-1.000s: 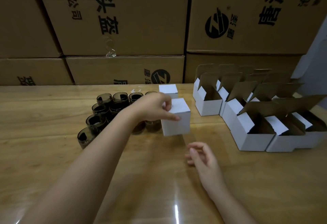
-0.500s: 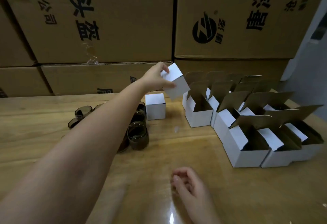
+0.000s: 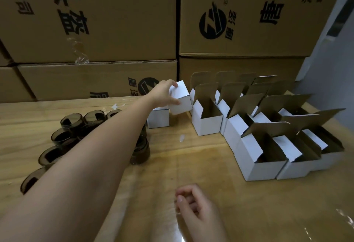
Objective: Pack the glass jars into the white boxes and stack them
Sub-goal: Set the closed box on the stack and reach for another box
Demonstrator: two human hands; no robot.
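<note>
My left hand (image 3: 162, 93) grips a closed white box (image 3: 181, 100), tilted, held just above and to the right of another closed white box (image 3: 158, 118) standing on the wooden table (image 3: 191, 165). Several dark glass jars (image 3: 72, 121) stand in a cluster at the left, partly hidden by my left forearm; one jar (image 3: 140, 150) sits just right of the arm. Several open white boxes (image 3: 207, 119) with raised brown flaps stand at the right. My right hand (image 3: 193, 205) rests low near the table's front, fingers curled, holding nothing.
Large brown cartons (image 3: 115, 21) with black print are stacked like a wall along the table's far edge. A grey wall (image 3: 335, 60) shows at the far right. A small scrap (image 3: 182, 138) lies on the table between the jars and the open boxes.
My left hand lifted the closed box from the table's middle and carried it back toward the other closed box, now lowering it beside that box. My right hand curled its fingers.
</note>
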